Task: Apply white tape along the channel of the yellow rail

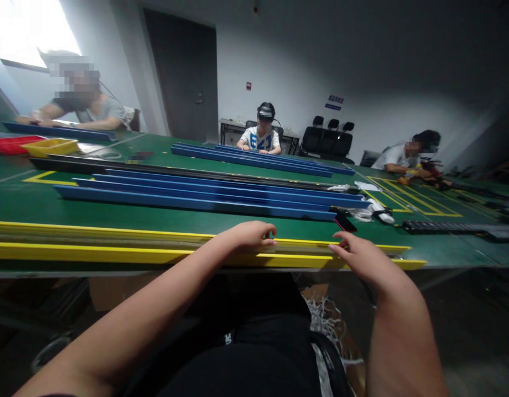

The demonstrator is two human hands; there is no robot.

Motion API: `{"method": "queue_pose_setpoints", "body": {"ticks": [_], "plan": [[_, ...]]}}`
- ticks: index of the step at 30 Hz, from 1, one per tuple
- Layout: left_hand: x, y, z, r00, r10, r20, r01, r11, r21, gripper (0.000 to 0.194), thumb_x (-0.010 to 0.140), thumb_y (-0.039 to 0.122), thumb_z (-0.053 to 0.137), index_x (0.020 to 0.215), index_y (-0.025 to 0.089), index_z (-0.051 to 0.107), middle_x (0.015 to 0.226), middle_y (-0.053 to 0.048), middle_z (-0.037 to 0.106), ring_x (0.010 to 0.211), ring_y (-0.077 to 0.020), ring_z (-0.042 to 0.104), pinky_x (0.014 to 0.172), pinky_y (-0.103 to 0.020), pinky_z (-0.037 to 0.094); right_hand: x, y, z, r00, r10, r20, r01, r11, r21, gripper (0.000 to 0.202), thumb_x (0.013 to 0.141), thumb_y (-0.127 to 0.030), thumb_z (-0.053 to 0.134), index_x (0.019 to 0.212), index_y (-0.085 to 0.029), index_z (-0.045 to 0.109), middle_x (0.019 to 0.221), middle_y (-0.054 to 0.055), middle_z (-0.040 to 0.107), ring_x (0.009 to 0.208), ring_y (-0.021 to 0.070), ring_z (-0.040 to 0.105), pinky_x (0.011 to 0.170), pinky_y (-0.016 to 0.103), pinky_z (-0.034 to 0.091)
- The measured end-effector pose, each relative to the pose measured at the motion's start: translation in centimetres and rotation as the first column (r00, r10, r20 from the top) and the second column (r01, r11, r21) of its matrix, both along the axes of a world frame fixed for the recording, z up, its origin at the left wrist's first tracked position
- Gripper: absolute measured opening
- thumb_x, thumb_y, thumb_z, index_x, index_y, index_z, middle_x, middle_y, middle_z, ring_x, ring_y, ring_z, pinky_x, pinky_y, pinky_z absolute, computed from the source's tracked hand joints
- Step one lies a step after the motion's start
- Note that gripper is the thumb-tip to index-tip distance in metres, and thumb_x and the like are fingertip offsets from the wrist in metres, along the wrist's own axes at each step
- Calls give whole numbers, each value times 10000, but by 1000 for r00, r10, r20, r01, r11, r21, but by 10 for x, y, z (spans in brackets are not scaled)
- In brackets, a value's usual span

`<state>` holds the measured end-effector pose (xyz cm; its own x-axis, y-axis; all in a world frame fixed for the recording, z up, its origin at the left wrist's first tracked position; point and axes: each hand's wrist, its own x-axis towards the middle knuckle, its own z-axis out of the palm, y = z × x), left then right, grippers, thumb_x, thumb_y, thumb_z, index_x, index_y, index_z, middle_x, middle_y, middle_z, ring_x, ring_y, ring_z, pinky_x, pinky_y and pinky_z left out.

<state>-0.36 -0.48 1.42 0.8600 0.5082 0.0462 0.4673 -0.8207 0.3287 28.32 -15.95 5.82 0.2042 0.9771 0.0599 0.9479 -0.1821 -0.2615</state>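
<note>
Arms (155,300) reach forward, left hand (252,236) and right hand (359,256) apart, fingers (267,225) bent.

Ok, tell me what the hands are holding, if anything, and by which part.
It cannot be told: the left hand and right hand are curled over the yellow rails, but no clear grip on any part shows.

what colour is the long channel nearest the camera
Yellow channel, seen best in the head view.

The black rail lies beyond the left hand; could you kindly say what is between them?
Blue rails, with green table nearer the hand, as the head view shows.
</note>
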Motion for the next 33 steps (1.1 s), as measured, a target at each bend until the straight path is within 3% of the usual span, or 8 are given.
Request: {"method": "queue_pose_setpoints", "body": {"ticks": [5, 11, 14, 17, 21, 24, 28, 33], "plan": [[-56, -2, 9, 989, 144, -37, -145, 989, -11, 622, 818, 693, 430, 1250, 255, 528, 1092, -62, 695, 907, -214, 651, 717, -285, 452, -33, 25, -28, 980, 191, 62, -195, 978, 78, 369, 895, -434, 489, 1159, -205, 606, 1120, 98, 664, 1002, 218, 620, 840, 313, 457], [-111, -15, 3, 935, 342, -90, -337, 939, 64, 789, 668, 783, 531, 1245, 245, 546, 1139, -96, 672, 968, -267, 640, 780, -332, 455, -80, 48, -51, 911, 380, 159, -409, 880, 242, 290, 930, -369, 468, 1136, -216, 604, 1138, 79, 636, 1066, 201, 569, 933, 339, 413], [-117, -25, -3, 931, 359, -69, -345, 925, 157, 738, 697, 785, 497, 1162, 220, 601, 1048, -112, 689, 954, -287, 632, 802, -361, 440, -101, 57, -57, 896, 405, 181, -441, 855, 272, 326, 927, -424, 483, 1157, -225, 600, 1181, 76, 621, 1105, 209, 545, 961, 349, 388], [-115, -32, -8, 922, 385, -33, -364, 895, 258, 705, 708, 787, 485, 1084, 208, 630, 973, -115, 691, 930, -303, 622, 802, -386, 425, -113, 62, -61, 899, 386, 205, -429, 868, 248, 359, 941, -457, 445, 1185, -238, 591, 1189, 71, 622, 1111, 207, 541, 959, 346, 370], [-113, -34, -11, 912, 409, -21, -388, 879, 276, 688, 696, 786, 508, 1056, 215, 637, 938, -108, 689, 895, -290, 619, 774, -378, 420, -116, 63, -61, 903, 349, 248, -389, 911, 133, 403, 965, -486, 354, 1175, -240, 594, 1042, 68, 670, 1016, 207, 580, 877, 331, 373], [-114, -34, -11, 912, 411, -9, -388, 869, 307, 684, 703, 791, 495, 1043, 213, 633, 912, -102, 683, 872, -283, 617, 766, -377, 417, -117, 63, -60, 899, 327, 291, -364, 928, 82, 388, 971, -472, 329, 1060, -236, 624, 918, 56, 673, 916, 204, 589, 806, 321, 354], [-115, -35, -12, 915, 403, 6, -379, 854, 356, 693, 718, 803, 454, 1001, 196, 633, 879, -107, 666, 854, -286, 604, 766, -392, 418, -119, 65, -59, 899, 302, 318, -343, 936, 81, 353, 974, -426, 328, 943, -230, 619, 846, 38, 653, 840, 189, 573, 758, 312, 321], [-117, -33, -15, 916, 401, 15, -378, 850, 367, 711, 712, 811, 452, 1027, 198, 625, 865, -102, 658, 853, -279, 601, 759, -385, 424, -120, 68, -60, 901, 305, 309, -344, 935, 82, 319, 973, -381, 339, 936, -225, 614, 838, 35, 649, 847, 180, 569, 764, 304, 309]]}}
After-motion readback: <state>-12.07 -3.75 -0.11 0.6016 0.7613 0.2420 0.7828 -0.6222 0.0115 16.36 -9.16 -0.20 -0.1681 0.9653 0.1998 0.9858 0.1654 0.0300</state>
